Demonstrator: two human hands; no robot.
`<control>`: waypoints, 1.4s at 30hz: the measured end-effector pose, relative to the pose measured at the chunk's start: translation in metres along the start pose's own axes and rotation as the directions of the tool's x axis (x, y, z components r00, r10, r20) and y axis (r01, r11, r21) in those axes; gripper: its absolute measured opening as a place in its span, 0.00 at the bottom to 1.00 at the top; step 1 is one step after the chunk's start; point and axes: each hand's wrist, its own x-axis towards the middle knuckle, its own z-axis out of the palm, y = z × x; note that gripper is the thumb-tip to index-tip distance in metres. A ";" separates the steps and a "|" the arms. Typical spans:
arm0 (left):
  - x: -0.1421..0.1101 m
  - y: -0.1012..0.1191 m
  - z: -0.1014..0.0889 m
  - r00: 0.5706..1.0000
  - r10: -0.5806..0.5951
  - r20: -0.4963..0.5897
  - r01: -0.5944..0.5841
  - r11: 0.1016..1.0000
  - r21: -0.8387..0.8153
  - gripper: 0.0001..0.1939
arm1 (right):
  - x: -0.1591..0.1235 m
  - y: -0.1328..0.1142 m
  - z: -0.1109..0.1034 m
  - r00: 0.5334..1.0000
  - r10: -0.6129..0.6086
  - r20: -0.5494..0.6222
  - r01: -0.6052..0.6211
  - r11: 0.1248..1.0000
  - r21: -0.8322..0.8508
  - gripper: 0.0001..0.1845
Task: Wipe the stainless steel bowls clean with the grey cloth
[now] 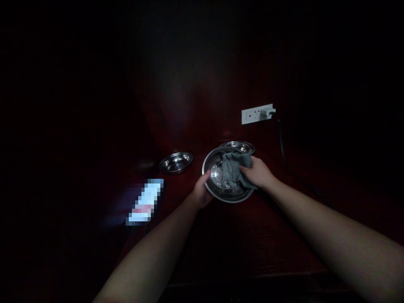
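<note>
A shiny metal bowl (216, 176) is tilted up in the middle of the head view, its inside facing me. My left hand (203, 190) grips its left rim, the thumb over the edge and the fingers underneath, mostly hidden. A grey-green cloth (234, 170) hangs into the bowl and covers much of its right inner side. My right hand (257, 171) is closed on the cloth at the bowl's right rim. Just behind, a second metal bowl (248, 147) is partly covered by the held one.
Another metal bowl (176, 163) stands on the dark red tabletop (252, 235), left of my hands. A lit phone-like screen (145, 202), blurred out, lies nearer on the left. A white wall socket (252, 115) holds a plug; a dark cable (281, 143) runs down on the right.
</note>
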 end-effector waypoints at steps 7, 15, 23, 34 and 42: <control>0.001 0.000 0.002 1.000 0.015 0.010 -0.015 1.000 -0.002 0.25 | 0.001 0.002 0.001 1.000 0.015 0.007 -0.015 1.000 -0.011 0.15; 0.000 0.000 0.002 1.000 0.000 -0.013 0.000 1.000 -0.004 0.26 | -0.001 -0.001 -0.001 1.000 0.011 0.001 -0.011 1.000 -0.016 0.16; 0.000 0.002 0.000 0.998 0.040 0.038 -0.040 0.999 -0.010 0.26 | 0.001 0.001 0.000 1.000 -0.008 0.016 0.008 1.000 0.000 0.14; 0.000 0.002 -0.002 1.000 0.014 0.022 -0.014 1.000 0.009 0.28 | 0.002 0.002 0.000 1.000 -0.024 0.014 0.024 1.000 -0.009 0.15; 0.000 0.002 -0.001 0.999 0.032 0.018 -0.031 0.999 -0.005 0.27 | 0.001 0.002 0.001 0.999 -0.035 -0.002 0.035 0.999 -0.007 0.15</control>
